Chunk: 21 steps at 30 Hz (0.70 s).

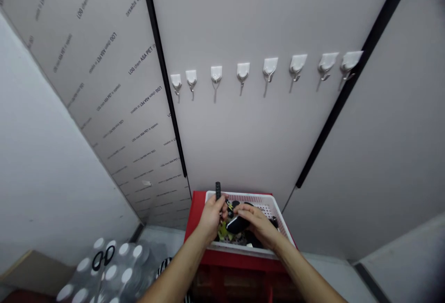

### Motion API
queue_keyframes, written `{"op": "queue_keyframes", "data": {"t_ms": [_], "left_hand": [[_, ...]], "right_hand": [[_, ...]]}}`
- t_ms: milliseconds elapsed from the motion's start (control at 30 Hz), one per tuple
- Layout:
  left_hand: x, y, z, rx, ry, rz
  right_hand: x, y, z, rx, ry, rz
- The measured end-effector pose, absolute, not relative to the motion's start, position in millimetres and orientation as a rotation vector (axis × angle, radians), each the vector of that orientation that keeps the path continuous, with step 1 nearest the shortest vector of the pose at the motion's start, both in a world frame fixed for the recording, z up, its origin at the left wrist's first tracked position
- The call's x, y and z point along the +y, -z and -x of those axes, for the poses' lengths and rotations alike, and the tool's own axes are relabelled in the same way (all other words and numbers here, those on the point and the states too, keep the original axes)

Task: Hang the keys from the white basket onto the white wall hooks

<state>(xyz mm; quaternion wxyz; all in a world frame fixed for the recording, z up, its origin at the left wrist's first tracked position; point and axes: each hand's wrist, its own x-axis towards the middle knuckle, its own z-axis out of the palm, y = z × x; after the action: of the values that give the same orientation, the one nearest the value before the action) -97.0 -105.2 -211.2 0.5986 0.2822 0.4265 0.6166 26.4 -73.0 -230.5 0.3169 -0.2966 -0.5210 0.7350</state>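
Over a white plastic basket, my left hand is closed round a black textured strap, whose end sticks up above the fingers. A black piece with yellow marks hangs between my two hands; whether it joins the strap I cannot tell. My right hand grips a smooth black oblong object with a pale edge; its exact kind is unclear. Beneath the hands lie a yellow-green item and several dark small things, partly hidden.
The basket stands on a red stand against a grey panel wall. A row of several white adhesive hooks runs across that panel. At lower left are capped clear bottles with black-handled scissors on top.
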Motion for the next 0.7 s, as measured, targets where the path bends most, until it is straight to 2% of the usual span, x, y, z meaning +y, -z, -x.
{"op": "queue_keyframes", "data": {"t_ms": [300, 467, 700], "left_hand": [[-115, 226, 84, 1.296, -1.264, -1.254], [-118, 229, 85, 1.504, -1.207, -1.396], [-110, 237, 98, 1.178, -1.271, -1.155]], "right_hand": [[-71, 233, -17, -1.582, -1.49, 0.946], [-75, 222, -7, -1.708, -1.374, 0.951], [-70, 192, 5, -1.77, -1.231, 0.877]]}}
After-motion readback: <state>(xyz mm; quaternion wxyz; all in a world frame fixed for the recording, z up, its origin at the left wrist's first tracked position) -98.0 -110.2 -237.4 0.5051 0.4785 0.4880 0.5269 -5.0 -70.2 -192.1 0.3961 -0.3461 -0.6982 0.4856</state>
